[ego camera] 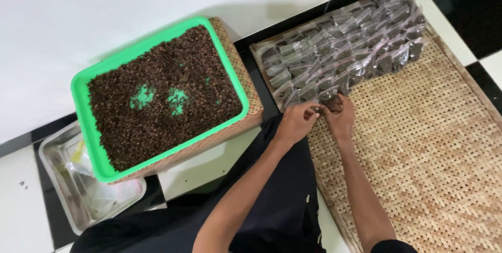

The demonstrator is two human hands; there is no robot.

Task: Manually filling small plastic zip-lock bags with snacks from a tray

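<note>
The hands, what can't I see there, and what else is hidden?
- Head view: whatever the left hand and right hand pinch together is covered by the fingers.
- The box is mostly hidden under the green tray.
- The metal tray is partly under the green one; its contents are too blurry.
- The mat runs off the right edge.

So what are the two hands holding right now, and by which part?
Both the left hand and right hand pinch a small clear packet between them; the exact grip point cannot be told.

Black-and-white tiled floor [460, 7] — woven tray [434, 148], patterned box [246, 83], steel tray [57, 164]
</note>
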